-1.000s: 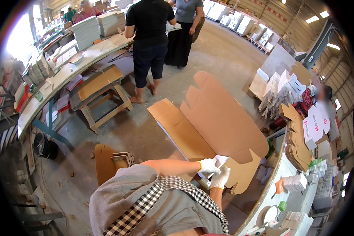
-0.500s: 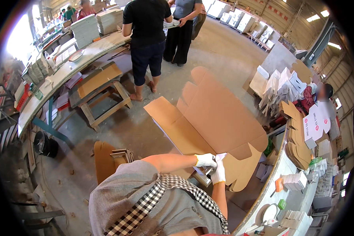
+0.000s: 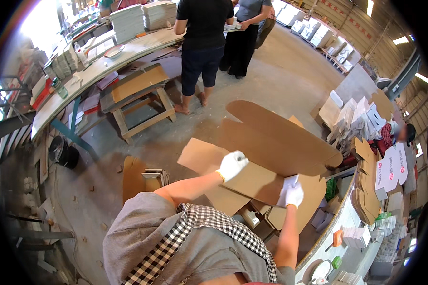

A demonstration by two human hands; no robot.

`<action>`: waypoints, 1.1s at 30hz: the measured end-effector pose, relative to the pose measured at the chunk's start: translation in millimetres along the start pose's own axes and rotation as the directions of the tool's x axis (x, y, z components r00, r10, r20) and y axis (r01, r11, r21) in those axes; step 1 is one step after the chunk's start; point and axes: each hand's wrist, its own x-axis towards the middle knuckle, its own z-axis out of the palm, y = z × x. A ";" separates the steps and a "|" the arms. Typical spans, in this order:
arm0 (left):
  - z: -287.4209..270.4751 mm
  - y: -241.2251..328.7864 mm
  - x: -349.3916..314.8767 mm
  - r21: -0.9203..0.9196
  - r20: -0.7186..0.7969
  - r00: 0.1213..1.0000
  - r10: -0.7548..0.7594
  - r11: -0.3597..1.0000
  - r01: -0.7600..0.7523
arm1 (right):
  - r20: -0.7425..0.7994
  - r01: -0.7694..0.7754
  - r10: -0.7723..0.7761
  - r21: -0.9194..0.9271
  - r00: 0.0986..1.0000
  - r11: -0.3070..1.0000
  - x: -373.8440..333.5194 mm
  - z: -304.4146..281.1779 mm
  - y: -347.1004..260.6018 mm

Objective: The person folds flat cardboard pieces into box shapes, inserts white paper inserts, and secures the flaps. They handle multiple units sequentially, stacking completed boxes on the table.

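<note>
A large brown cardboard box blank [image 3: 266, 183], partly folded, lies in front of me, with its broad lid panel [image 3: 280, 142] raised on the far side. My right hand [image 3: 294, 194], in a white glove, grips a turned-up end flap with a white face [image 3: 288, 184] at the box's right end. Over the left part of the cardboard is my left hand [image 3: 233, 165], gloved too, its fingers curled closed. Whatever those fingers hold, if anything, is hidden. More flat cardboard [image 3: 283, 219] lies under the box at the right.
At my right a curved workbench [image 3: 335, 254] carries stacked cardboard, white pieces and a round dish. A wooden stool [image 3: 142, 102], a black bucket [image 3: 63, 152] and a cardboard piece [image 3: 134, 178] stand left. Two people [image 3: 202, 52] stand ahead beside a long table [image 3: 92, 73].
My hands have come apart from one spot: the left went up and left, the right moved right with the end flap. The lid panel has tilted up, and the view has shifted.
</note>
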 end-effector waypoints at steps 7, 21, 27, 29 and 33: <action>-43.6 -28.2 -0.8 0.116 -0.376 0.918 -0.125 0.977 0.181 | -0.228 0.421 -0.392 0.094 0.891 0.902 -12.6 -34.9 -56.1; -58.5 -33.7 32.8 0.044 0.032 0.999 0.037 0.998 -0.039 | 0.253 0.689 -0.657 -0.057 0.710 0.723 -168.6 48.0 -88.7; -58.5 -56.8 30.4 0.435 0.120 0.993 0.024 0.897 -0.074 | 0.103 0.819 -0.814 -0.141 0.571 0.557 -178.0 41.8 -116.3; -57.7 -57.4 27.3 0.469 0.143 0.989 0.030 0.878 -0.094 | 0.266 0.797 -0.753 -0.130 0.601 0.590 -191.6 55.1 -125.6; -58.9 -42.0 16.9 0.496 0.164 0.986 0.003 0.864 -0.085 | 0.314 0.776 -0.716 -0.146 0.624 0.613 -192.5 70.9 -126.8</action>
